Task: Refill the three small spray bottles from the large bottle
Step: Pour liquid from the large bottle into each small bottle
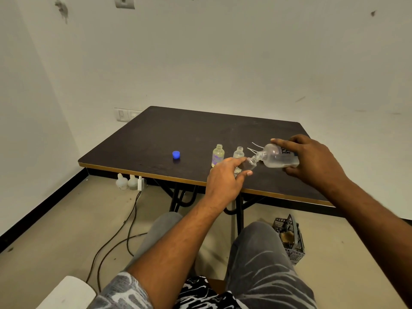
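My right hand (312,159) grips the large clear bottle (276,156), tipped on its side with its mouth pointing left. Its neck meets the open mouth of a small clear bottle (249,164) that my left hand (225,181) holds tilted just above the table. Two more small bottles stand upright and uncapped behind my left hand: one with a purple label (218,154) and a plain one (239,152). A blue cap (176,154) lies on the dark table (156,139) to the left. White spray tubes (254,148) lie behind the large bottle.
The table's front edge has a tan trim (142,173). Under it are two white bottles (127,181) and cables on the floor. A black plastic crate (289,237) sits on the floor by my right knee. Walls close off the back and left.
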